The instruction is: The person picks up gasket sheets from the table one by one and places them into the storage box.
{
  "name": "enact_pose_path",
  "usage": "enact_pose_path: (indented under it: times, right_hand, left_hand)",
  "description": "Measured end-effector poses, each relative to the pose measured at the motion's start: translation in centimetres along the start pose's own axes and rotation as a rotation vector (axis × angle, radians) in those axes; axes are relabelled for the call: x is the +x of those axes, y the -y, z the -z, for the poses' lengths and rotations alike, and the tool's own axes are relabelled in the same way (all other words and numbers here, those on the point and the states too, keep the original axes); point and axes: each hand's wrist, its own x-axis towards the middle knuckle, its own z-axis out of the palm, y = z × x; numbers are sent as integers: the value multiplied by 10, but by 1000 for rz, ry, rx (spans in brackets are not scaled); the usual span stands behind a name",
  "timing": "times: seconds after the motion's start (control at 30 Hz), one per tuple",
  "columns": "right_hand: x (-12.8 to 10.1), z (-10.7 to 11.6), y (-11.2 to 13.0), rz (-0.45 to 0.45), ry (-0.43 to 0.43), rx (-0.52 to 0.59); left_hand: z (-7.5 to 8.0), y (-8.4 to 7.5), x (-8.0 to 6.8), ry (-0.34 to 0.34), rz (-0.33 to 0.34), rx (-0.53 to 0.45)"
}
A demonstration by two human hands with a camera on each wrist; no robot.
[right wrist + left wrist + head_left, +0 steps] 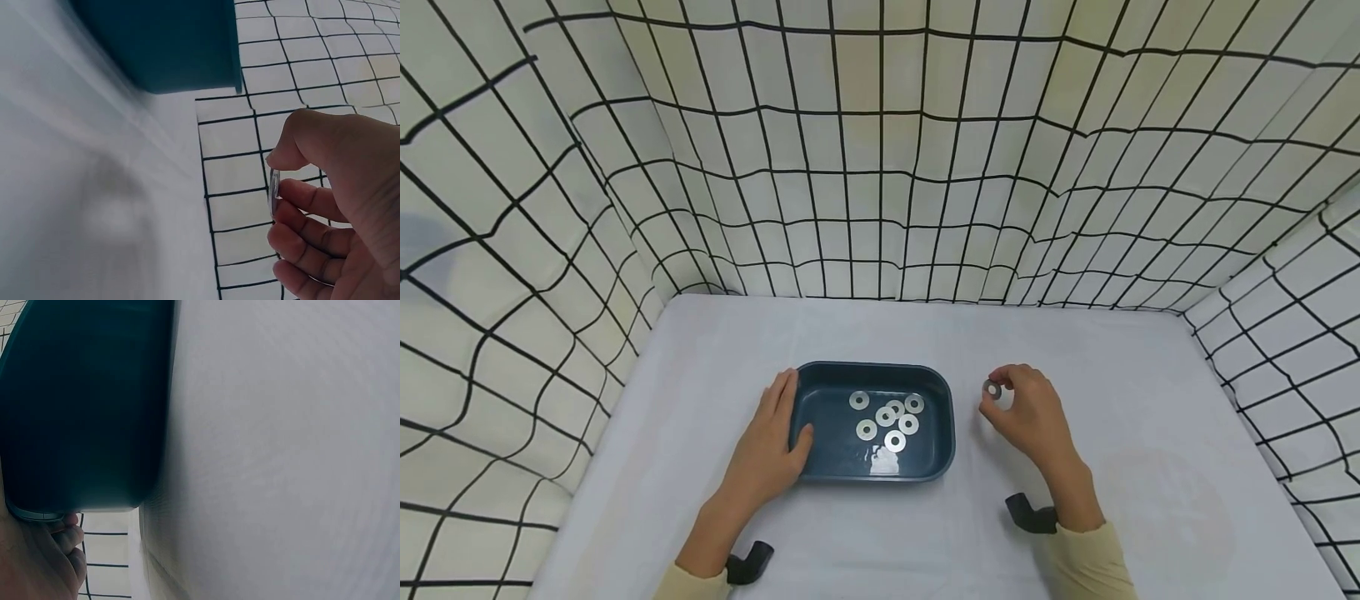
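A single washer (993,389) is pinched between the thumb and curled fingers of the right hand (1026,410), held just off the right edge of the dark tray (943,433), above the table (1150,467). In the right wrist view the washer (273,194) is seen edge-on between thumb and fingertips. The left hand (769,446) is laid against the tray's left wall with the fingers straight along the rim and the thumb hooked over its edge, so the tray is steadied. The step in hand appears to be the moving of washers one at a time between tray and table; which way cannot be told. A careful carry of the pinched washer is called for. Seven washers (886,417) are counted in the tray, clustered near its middle, some overlapping; one more is held, making eight. One tray is present.
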Motion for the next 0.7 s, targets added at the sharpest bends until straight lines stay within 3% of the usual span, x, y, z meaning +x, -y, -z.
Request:
enact_pose_path:
  times: [0.23, 0.53, 0.7]
  right_hand:
    - [-3, 6, 18, 83, -1, 1]
    - [-5, 2, 53, 256, 83, -3]
    - [-9, -2, 66, 287, 141, -38]
  left_hand:
    - [-1, -1, -1, -12, -6, 4]
    - [-2, 1, 0, -3, -4, 15]
    - [-2, 1, 0, -2, -1, 11]
